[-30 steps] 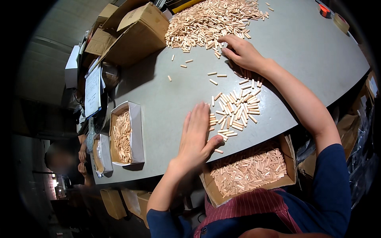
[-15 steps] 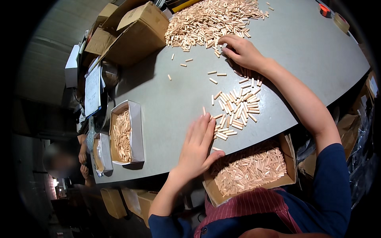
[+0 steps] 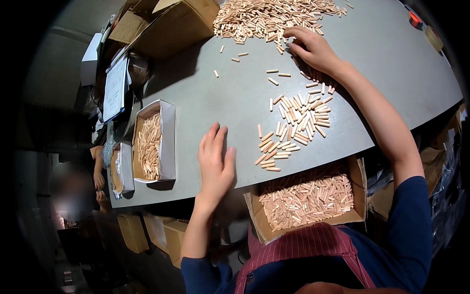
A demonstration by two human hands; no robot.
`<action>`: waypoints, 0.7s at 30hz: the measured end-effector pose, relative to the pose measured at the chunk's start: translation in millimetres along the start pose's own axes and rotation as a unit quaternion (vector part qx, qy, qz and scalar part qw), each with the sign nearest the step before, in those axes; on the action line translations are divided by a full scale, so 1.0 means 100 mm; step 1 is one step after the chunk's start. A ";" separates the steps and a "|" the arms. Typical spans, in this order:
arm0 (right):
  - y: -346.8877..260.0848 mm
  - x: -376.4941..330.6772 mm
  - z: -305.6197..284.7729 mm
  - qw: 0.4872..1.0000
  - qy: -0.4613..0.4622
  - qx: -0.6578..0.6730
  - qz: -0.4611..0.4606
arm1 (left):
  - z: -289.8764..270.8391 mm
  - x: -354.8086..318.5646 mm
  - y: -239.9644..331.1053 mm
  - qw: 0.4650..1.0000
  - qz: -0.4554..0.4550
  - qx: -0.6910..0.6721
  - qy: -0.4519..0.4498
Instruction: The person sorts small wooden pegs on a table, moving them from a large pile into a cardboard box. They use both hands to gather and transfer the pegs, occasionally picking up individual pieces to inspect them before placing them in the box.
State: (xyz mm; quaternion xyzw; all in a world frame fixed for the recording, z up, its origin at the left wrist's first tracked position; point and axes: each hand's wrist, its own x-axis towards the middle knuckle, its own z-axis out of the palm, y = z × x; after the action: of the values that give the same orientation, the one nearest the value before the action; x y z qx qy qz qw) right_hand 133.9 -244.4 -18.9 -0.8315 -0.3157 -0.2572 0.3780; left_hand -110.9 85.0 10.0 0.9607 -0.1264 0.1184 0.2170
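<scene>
My left hand [image 3: 215,159] lies open on the grey table, fingers stretched out, holding nothing. It is left of a loose spread of short wooden dowels [image 3: 303,117] and apart from them. At the front edge of a large dowel heap [image 3: 264,19], my right hand [image 3: 316,51] rests with bent fingers, thumb and forefinger apart. Nothing shows in its grip, though its lower fingers are partly hidden. A few dowels lie under and beside that palm. Below the table's near edge, against my striped apron, a cardboard box [image 3: 362,188] holds many more dowels.
A white-sided box [image 3: 169,142] of dowels stands at the left, beside a smaller box [image 3: 127,166]. Large cardboard boxes [image 3: 171,32] and a clipboard with papers [image 3: 116,90] are farther back. An orange-black tool [image 3: 415,20] and tape roll [image 3: 433,39] lie far right. Another person sits far left.
My left hand has moved left, away from the loose dowels. My right hand stays at the heap's edge. The whole view has shifted slightly.
</scene>
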 end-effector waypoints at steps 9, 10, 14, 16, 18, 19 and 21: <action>0.02 0.00 -0.02 0.999 -0.025 0.018 0.037 | 0.11 0.24 0.33 0.992 0.116 -0.035 0.042; 0.03 0.00 -0.01 0.999 -0.027 0.021 0.030 | 0.14 0.27 0.40 0.983 0.159 -0.070 0.061; 0.10 0.00 0.00 0.999 -0.023 0.016 -0.015 | 0.15 0.26 0.44 0.986 0.155 -0.065 0.020; 0.13 0.00 0.00 0.999 -0.027 0.011 -0.030 | 0.14 0.29 0.45 0.986 0.158 -0.026 0.036; 0.15 0.00 -0.01 0.999 -0.044 0.012 -0.029 | 0.12 0.31 0.48 0.972 0.225 0.056 0.048; 0.14 0.00 -0.01 0.999 -0.048 0.010 -0.023 | 0.12 0.31 0.50 0.960 0.257 0.098 0.053; 0.13 0.00 -0.01 0.998 -0.056 0.005 -0.012 | 0.13 0.30 0.51 0.949 0.265 0.157 0.063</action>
State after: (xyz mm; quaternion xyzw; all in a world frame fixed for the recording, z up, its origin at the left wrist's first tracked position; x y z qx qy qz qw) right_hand 143.4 -252.4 -24.1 -0.8387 -0.3476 -0.2131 0.3609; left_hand -95.6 28.8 26.4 0.9051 -0.3421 0.2507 0.0315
